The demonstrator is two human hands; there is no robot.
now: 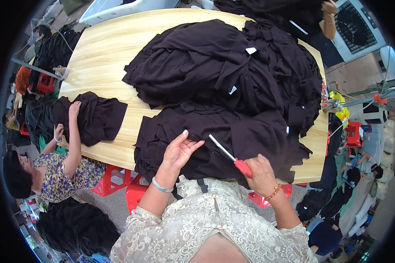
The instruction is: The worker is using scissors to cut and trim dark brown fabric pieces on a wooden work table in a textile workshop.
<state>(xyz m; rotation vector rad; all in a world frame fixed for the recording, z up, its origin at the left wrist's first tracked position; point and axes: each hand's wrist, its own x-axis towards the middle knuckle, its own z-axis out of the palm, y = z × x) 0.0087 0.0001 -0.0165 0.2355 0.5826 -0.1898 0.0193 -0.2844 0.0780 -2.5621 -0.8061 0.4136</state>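
Over the near edge of the black garment pile, my left hand (179, 150) is turned palm up, fingers partly curled and thumb apart, with nothing seen in it. My right hand (261, 175) grips what look like red-handled scissors (224, 148) by the handle. Their silver blades look closed and point up and left toward my left hand, apart from it. Beneath both hands lies a black garment (254, 136), folded and layered on others. A larger heap of black garments (206, 65) with small white tags rises behind it.
The pale wooden table (105, 48) has rounded corners. At its left, another person (70, 153) handles a black garment (101, 118). Red stools (112, 180) stand under the near edge. At the far right are another person's arm (329, 22) and a floor fan-like white unit (353, 26).
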